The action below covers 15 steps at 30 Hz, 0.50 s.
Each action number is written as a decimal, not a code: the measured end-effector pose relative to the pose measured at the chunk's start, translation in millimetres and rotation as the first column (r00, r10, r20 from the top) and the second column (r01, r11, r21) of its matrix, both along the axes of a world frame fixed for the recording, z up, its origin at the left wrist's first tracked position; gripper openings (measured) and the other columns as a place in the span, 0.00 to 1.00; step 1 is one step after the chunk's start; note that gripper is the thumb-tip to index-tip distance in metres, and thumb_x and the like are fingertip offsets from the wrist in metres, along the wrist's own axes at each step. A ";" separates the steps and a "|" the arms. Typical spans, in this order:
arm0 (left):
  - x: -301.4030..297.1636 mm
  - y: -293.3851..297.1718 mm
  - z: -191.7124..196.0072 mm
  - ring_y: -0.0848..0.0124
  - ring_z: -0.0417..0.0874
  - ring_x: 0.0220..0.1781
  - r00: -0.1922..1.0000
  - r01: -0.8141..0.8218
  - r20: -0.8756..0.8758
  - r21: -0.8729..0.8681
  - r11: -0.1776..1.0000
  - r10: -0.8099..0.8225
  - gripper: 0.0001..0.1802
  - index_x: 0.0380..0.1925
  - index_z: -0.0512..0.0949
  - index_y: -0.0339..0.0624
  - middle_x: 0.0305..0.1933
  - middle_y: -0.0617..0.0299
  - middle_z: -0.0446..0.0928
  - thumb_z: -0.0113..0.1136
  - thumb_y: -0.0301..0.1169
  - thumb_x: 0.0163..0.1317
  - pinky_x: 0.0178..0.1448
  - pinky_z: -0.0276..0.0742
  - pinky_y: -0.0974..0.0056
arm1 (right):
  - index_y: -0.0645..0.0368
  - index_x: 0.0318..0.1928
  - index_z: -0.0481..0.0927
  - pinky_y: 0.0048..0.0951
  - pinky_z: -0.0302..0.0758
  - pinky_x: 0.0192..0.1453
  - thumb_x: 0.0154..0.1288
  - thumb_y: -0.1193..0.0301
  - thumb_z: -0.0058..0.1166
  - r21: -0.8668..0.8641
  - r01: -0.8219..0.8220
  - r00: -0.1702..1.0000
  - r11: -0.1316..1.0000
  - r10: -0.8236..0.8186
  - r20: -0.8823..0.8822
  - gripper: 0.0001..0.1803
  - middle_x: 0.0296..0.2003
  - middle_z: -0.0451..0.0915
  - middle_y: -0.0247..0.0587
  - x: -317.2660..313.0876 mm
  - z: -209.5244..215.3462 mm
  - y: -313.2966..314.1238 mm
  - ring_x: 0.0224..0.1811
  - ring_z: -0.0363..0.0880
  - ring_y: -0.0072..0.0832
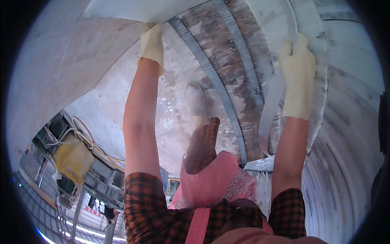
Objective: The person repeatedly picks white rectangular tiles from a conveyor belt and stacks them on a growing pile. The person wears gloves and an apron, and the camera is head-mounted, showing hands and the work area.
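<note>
Both my arms reach out over a large, curved, worn surface in cream gloves. My left hand is at the lower edge of a smooth white sheet, closed on that edge; its fingertips are mostly hidden. On the right, my right hand is closed round a pale flexible strip. The strip hangs below the glove in a curve, beside my forearm. Between my hands, two grey ribbed bands run in arcs across a patchy brown and white area.
A foot in a dusty shoe stands on the curved surface. Pink apron cloth covers my lap. At lower left are a yellow cloth, looped hoses and metal framework. A ridged pale wall curves up on the right.
</note>
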<state>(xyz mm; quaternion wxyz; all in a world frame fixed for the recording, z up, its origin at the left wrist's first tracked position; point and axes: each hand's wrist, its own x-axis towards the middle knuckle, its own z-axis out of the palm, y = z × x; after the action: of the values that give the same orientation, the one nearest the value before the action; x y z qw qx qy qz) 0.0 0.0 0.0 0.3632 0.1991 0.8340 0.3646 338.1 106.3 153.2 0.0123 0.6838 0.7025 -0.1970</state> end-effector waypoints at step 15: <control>70.5 -52.9 38.4 0.71 0.75 0.54 0.956 -0.290 0.100 0.155 0.944 0.277 0.24 0.58 0.74 0.37 0.55 0.60 0.78 0.59 0.38 0.65 0.59 0.68 0.67 | 0.54 0.64 0.70 0.48 0.75 0.57 0.65 0.47 0.55 -0.032 0.095 0.989 0.995 -0.098 -0.109 0.34 0.52 0.81 0.53 2.1 9.8 -8.4 0.55 0.80 0.49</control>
<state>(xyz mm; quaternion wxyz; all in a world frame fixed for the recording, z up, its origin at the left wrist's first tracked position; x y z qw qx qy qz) 70.5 -52.9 38.4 0.3207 0.0929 0.8055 0.4896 340.2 97.9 163.0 -0.0267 0.7047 0.6656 -0.2441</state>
